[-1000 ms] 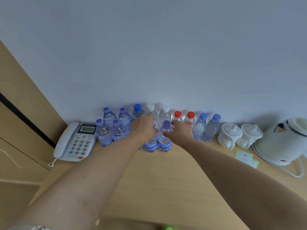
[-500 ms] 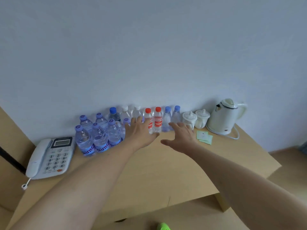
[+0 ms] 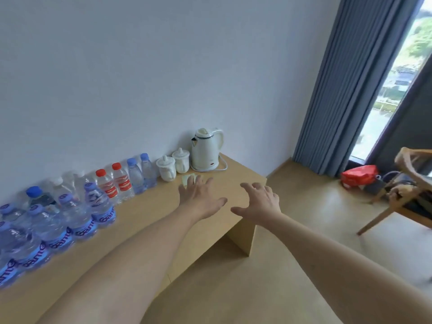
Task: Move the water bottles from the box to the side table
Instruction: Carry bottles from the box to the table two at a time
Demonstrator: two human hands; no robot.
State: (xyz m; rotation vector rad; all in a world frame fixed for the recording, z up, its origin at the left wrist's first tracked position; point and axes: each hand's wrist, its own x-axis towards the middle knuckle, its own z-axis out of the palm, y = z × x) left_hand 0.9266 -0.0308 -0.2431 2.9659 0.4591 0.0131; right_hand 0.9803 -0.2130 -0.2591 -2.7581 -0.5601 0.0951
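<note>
Head view, single frame. Left hand (image 3: 201,199) at frame centre, palm down, fingers straight and spread apart, holding nothing; hovering over the side table (image 3: 149,213), contact with the surface not discernible. Fingertips overlapping a pale green paper (image 3: 187,178) in the picture. Right hand (image 3: 259,202) just right of it, past the table's right end, over the floor (image 3: 292,230); fingers spread and slightly bent, thumb out to the left, holding nothing. Both forearms bare, entering from the bottom edge.

Water bottles (image 3: 77,213) standing upright on the table along the wall, running from lower left toward centre: blue-capped ones with purple labels in the nearest cluster, some blurred at the left edge; two red-capped bottles (image 3: 114,183) further along; then two pale-blue-capped bottles (image 3: 140,175). Well apart from both hands.

Beyond the bottles, two white lidded cups (image 3: 174,166), then a white kettle (image 3: 207,149) on its base at the table's far end. Blue curtain (image 3: 346,85) and window at upper right; wooden chair (image 3: 402,192) at right edge, red bag (image 3: 358,175) on the floor near it.
</note>
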